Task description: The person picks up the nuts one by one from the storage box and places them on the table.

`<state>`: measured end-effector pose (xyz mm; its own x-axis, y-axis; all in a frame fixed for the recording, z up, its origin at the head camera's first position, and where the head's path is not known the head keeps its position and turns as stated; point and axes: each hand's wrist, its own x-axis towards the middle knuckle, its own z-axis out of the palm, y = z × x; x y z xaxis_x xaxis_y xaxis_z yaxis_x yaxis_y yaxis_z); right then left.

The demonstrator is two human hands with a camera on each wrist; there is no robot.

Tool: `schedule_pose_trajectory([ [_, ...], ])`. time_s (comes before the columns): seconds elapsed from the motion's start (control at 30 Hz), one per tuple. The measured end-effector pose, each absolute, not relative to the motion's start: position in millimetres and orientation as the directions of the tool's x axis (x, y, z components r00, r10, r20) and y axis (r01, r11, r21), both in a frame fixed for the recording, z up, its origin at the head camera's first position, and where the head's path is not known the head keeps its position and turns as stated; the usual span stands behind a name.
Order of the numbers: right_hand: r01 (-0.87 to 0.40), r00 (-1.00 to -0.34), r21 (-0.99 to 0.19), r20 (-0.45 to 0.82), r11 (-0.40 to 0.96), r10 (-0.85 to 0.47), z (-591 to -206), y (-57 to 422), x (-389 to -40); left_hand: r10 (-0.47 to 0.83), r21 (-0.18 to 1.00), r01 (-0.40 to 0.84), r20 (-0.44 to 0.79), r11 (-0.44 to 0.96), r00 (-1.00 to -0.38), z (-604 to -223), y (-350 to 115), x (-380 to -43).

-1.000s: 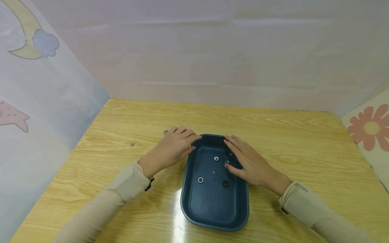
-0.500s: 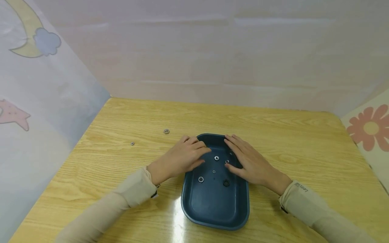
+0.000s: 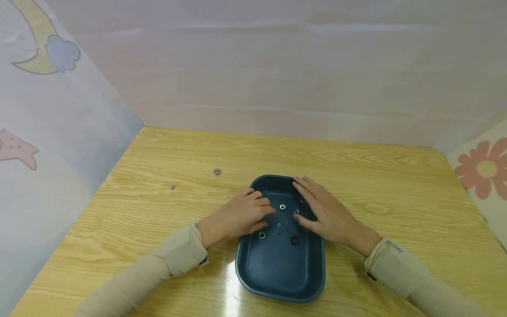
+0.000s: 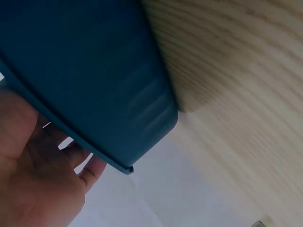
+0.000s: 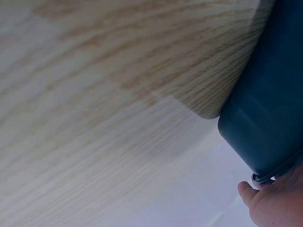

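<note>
Head view: the left hand point(image 3: 242, 214) reaches over the left rim of a blue tray point(image 3: 281, 273), thumb and forefinger apart; its palm is hidden from above. The right hand point(image 3: 326, 213) lies over the right rim, fingers straight, thumb spread inward beside a hard-to-see small nut point(image 3: 296, 211). Its wrist camera cuts off most of it. Three silver nuts point(image 3: 262, 235) and a dark nut point(image 3: 295, 239) also lie inside; two loose nuts point(image 3: 217, 171) sit left on the wooden table point(image 3: 396, 189), before pale walls point(image 3: 253, 66).
</note>
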<state>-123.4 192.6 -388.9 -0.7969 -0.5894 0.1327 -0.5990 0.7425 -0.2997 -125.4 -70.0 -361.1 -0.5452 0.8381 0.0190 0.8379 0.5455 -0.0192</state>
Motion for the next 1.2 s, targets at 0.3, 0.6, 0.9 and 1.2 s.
schedule_pose_trajectory([
  [0.3, -0.595, -0.8, -0.295, 0.137, 0.747, -0.584, -387, 192, -123, 0.845, 0.036, 0.845, -0.064, 0.534, -0.532, -363, -66, -123],
  [0.6, -0.604, -0.795, -0.283, 0.147, 0.745, -0.588, -388, 191, -123, 0.823, 0.069, 0.825, -0.16, 0.56, -0.545, -363, -60, -123],
  [0.9, -0.596, -0.8, -0.293, 0.143, 0.747, -0.583, -391, 191, -124, 0.8, 0.109, 0.799, -0.204, 0.592, -0.564, -365, -58, -124],
  [1.2, -0.598, -0.799, -0.291, 0.147, 0.747, -0.582, -390, 191, -123, 0.785, 0.09, 0.787, -0.21, 0.61, -0.583, -365, -56, -123],
])
